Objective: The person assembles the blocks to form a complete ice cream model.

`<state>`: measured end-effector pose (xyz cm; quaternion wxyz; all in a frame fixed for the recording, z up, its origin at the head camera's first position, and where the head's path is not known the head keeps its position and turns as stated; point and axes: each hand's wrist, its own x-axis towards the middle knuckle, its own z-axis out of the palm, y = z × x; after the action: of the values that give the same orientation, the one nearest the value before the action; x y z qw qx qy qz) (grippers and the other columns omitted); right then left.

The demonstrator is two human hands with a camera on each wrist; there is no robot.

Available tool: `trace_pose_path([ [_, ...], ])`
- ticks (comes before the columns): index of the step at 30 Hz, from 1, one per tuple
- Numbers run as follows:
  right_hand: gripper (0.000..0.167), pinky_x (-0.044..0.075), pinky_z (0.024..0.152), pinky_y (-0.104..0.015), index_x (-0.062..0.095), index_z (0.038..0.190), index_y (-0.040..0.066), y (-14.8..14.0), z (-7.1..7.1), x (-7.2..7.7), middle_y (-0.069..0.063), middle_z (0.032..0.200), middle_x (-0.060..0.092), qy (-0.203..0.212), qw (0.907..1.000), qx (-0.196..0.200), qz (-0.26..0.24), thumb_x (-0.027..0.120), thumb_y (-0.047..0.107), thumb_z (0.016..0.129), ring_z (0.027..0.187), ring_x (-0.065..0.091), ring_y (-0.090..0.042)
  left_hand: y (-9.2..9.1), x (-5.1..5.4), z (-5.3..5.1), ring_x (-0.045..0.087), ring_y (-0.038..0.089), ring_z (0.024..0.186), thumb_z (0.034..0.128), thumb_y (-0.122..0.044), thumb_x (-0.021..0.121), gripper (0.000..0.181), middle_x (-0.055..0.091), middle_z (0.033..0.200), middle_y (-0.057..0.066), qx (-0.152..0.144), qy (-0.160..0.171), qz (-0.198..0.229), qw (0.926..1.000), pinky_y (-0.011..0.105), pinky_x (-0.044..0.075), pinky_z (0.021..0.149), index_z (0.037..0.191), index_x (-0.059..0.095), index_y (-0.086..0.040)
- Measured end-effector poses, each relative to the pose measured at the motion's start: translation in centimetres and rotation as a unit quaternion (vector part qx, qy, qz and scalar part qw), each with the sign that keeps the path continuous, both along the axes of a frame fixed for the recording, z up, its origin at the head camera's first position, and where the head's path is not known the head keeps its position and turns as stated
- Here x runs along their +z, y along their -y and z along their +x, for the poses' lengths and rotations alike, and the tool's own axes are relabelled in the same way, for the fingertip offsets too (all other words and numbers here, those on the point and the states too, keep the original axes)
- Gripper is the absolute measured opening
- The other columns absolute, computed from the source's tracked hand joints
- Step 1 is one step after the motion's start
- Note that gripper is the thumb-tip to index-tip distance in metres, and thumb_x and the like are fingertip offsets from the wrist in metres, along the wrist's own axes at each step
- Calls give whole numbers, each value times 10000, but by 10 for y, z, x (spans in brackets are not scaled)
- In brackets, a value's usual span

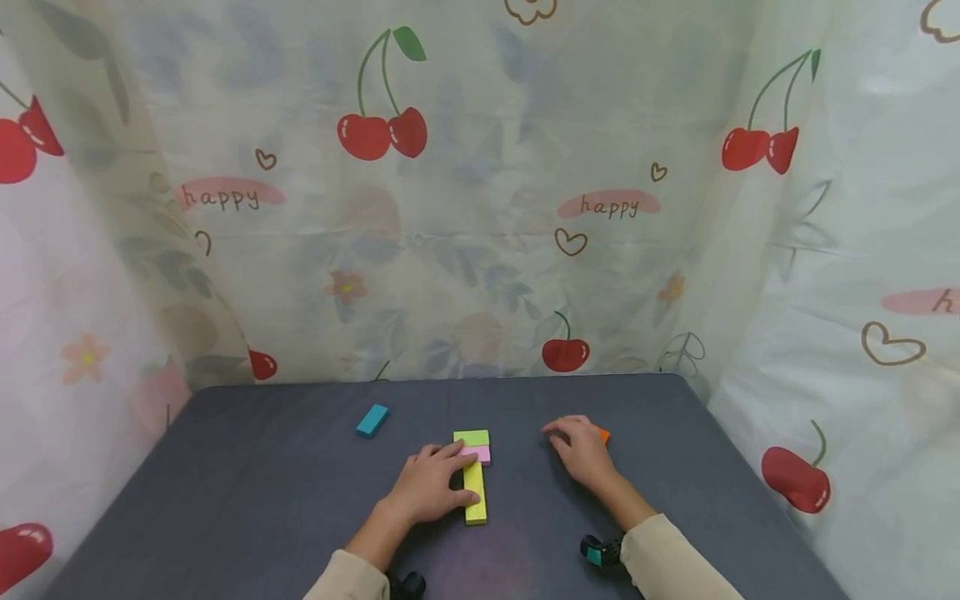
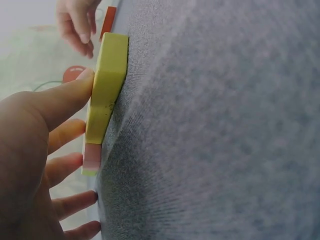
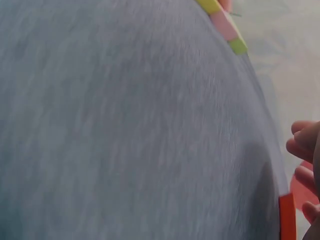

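Observation:
Three blocks touch in a line: a green block [image 1: 471, 437] at the far end, a pink block [image 1: 483, 455] in the middle, and a long yellow block [image 1: 475, 504] nearest the wearer. My left hand [image 1: 430, 487] rests on them with fingers spread; in the left wrist view its thumb touches the yellow block [image 2: 107, 82] and a fingertip meets the pink block [image 2: 92, 156]. My right hand [image 1: 585, 452], fingers loosely bent and holding nothing, is over the table beside an orange block [image 1: 604, 435], which it partly hides. That orange block [image 3: 287, 216] lies below the fingers in the right wrist view.
A blue block [image 1: 372, 421] lies on the dark grey table [image 1: 300, 500], toward the back left. Behind the table and at both sides hangs a pale curtain [image 1: 465, 192] printed with cherries and flowers.

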<state>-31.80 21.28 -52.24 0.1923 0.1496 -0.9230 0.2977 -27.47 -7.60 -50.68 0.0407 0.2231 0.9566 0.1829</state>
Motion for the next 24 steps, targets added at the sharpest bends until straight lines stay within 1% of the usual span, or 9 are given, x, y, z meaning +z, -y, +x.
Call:
trace_pose_path([
  [2,164,428,912,-503,758,964,127,-7,1,-2,-36,993,699,-151,9999,6,38,728,15,847,1042,573,-274,0,0,0,402,340,1291,848,-551,669,627,411,1506,13,18,-2,20,10000,572,332,984,1399,555,-276],
  [5,163,402,898,-547,754,934,98,-16,3,-3,-54,969,704,-510,9987,17,30,739,-11,815,1010,572,-297,0,-1,0,409,340,1285,841,-549,677,631,416,1504,13,47,-40,32,10000,574,331,985,1397,559,-274],
  [7,164,391,874,-567,752,909,85,-21,4,-3,-70,967,707,-779,9969,-37,57,750,-21,784,983,569,-309,0,-2,0,415,340,1278,835,-550,682,635,421,1501,13,64,-78,23,9999,576,334,982,1395,562,-274],
  [9,162,385,856,-579,749,912,72,-27,3,-2,-94,996,707,-870,9960,-164,118,757,-12,774,988,561,-323,0,-2,0,419,339,1273,833,-550,685,637,424,1499,12,75,-98,15,9999,576,336,980,1394,563,-275],
  [11,178,383,852,-585,749,957,60,-33,3,0,-114,1043,704,-755,9964,-314,216,763,12,786,1016,552,-338,0,-3,0,419,336,1275,834,-557,680,638,420,1502,6,78,-111,-9,9999,572,337,981,1397,560,-282],
  [16,254,378,891,-572,731,1105,45,-46,1,4,-138,1140,683,-116,9966,-604,539,746,104,859,1098,518,-359,1,-3,0,414,329,1281,840,-572,668,640,410,1509,0,61,-105,-64,9999,566,340,977,1404,550,-293],
  [19,257,374,890,-564,728,1116,46,-53,0,6,-145,1147,678,85,9951,-679,718,737,132,874,1101,509,-371,1,-2,0,412,333,1282,841,-576,666,644,409,1510,7,38,-73,-48,10000,571,340,974,1405,548,-288],
  [24,228,380,865,-547,740,1086,76,-63,-5,6,-132,1114,687,262,9912,-883,951,737,169,878,1062,515,-359,1,-1,0,400,336,1292,848,-574,659,648,396,1517,11,15,10,-32,10000,573,331,984,1415,537,-286],
])
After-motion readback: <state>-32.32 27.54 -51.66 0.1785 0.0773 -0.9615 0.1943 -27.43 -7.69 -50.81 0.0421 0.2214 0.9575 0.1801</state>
